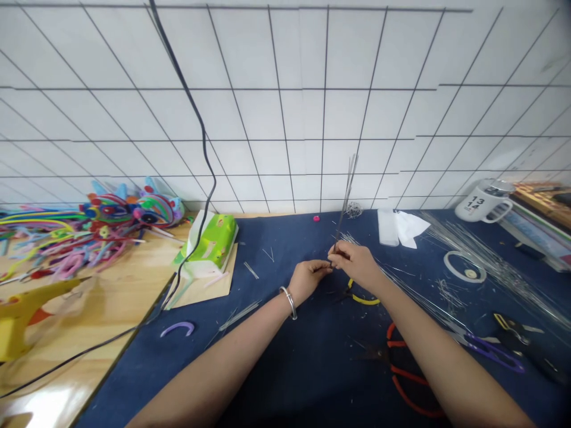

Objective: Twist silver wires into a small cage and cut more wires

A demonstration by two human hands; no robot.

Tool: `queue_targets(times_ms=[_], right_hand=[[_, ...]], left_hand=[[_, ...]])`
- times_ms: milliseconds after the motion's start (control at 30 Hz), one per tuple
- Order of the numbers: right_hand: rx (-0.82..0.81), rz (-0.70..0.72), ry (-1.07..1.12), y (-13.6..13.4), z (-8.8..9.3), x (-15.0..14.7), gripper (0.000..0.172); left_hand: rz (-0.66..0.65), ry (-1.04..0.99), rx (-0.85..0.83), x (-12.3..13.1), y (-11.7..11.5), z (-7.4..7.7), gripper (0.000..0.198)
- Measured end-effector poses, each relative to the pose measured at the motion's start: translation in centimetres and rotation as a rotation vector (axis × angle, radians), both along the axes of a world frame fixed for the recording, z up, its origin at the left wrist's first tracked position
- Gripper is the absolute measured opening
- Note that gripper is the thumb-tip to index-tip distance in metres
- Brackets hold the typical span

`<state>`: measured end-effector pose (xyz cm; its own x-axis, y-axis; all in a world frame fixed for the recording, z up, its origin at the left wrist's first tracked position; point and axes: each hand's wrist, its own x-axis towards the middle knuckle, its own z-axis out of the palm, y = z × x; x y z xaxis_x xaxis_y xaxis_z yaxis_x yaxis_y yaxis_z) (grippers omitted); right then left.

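Note:
A thin bundle of wires (347, 199) rises steeply in front of me, fanning out at its top and dark along its lower part. My right hand (358, 263) is closed on the lower part of it. Beside it my left hand (308, 278), with a silver bangle (291, 303) at the wrist, pinches at the bundle's dark bottom end. The fingertips of both hands nearly meet, and they hide the exact grip. Yellow-handled pliers (363, 299) lie just below my hands, partly covered by the right one. Red-handled scissors (392, 356) lie nearer, partly under my right forearm.
Loose wires (499, 267), purple scissors (493, 351), a tape roll (464, 266) and a mug (484, 202) are on the right. Leftward are a tissue pack (218, 241), a yellow glue gun (31, 315) and colourful pipe cleaners (66, 238). A black cable (196, 107) hangs across the left side.

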<state>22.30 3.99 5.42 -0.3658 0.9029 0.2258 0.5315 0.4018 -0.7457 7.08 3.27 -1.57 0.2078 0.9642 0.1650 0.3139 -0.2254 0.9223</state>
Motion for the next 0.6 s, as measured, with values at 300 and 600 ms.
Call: queue_targets(times_ms=[300, 600], right_hand=[[-0.034, 0.056, -0.009, 0.0, 0.5, 0.3, 0.016], [-0.051, 0.096, -0.025, -0.2, 0.8, 0.2, 0.011]], left_hand=[[0.003, -0.041, 0.019, 0.0, -0.1, 0.0, 0.017], [-0.090, -0.149, -0.037, -0.5, -0.6, 1.1, 0.015]])
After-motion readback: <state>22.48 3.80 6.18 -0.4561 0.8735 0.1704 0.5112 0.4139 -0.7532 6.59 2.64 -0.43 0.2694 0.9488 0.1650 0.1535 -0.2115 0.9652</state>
